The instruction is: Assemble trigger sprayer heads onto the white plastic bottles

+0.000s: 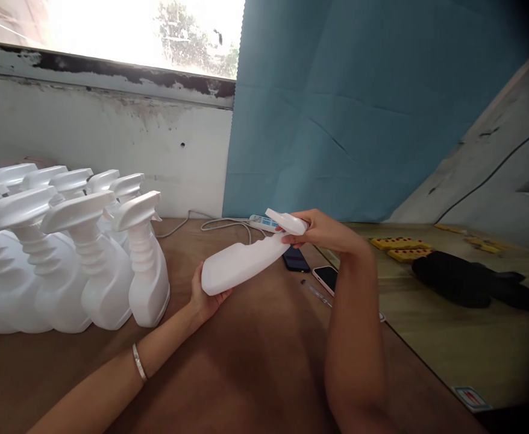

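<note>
A white spray bottle point(241, 265) is held tilted above the brown table, its base toward the left and its trigger head toward the upper right. My left hand point(206, 298) cups the bottle's base from below. At the other end, the fingers of my right hand point(312, 228) are wrapped round the white trigger head point(289, 222). Part of the neck is hidden by those fingers. To the left of my hands stand several upright white spray bottles point(147, 265) in close rows, all fitted with trigger heads.
Behind my right hand lie a power strip point(263, 223) with a pale cable, a dark phone point(296, 259) and another phone point(326, 277). A clear pen-like item point(316, 292) is beside them. Farther right are yellow packs point(402, 247) and a black object point(454, 277). A blue curtain point(337, 108) hangs behind.
</note>
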### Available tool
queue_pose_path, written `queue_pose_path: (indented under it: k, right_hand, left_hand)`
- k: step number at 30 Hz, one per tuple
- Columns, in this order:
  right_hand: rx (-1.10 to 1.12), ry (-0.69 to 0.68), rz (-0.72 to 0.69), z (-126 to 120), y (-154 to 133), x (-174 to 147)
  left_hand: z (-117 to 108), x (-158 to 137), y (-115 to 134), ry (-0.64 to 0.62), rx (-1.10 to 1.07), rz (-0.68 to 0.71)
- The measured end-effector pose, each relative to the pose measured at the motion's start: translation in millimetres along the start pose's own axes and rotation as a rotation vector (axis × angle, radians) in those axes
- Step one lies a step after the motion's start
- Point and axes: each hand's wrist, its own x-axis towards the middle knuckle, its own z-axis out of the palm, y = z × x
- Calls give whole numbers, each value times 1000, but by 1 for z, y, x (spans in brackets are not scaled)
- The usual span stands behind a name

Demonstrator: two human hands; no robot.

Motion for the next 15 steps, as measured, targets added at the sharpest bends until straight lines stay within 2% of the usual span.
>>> queue_pose_path:
  k: [3, 8, 12, 15]
  right_hand:
    - [56, 47, -34, 3, 5, 5]
    - [297, 299, 53, 8, 24, 38]
    - [306, 348, 188, 19, 50, 80]
    - [322, 328, 278, 39, 70, 107]
  left_hand:
    - [2, -1, -4, -4, 120, 32]
    - [0, 2, -18, -22, 355, 188]
    - [1, -5, -31, -190, 536, 264]
    - [1, -13, -38, -393, 838, 439]
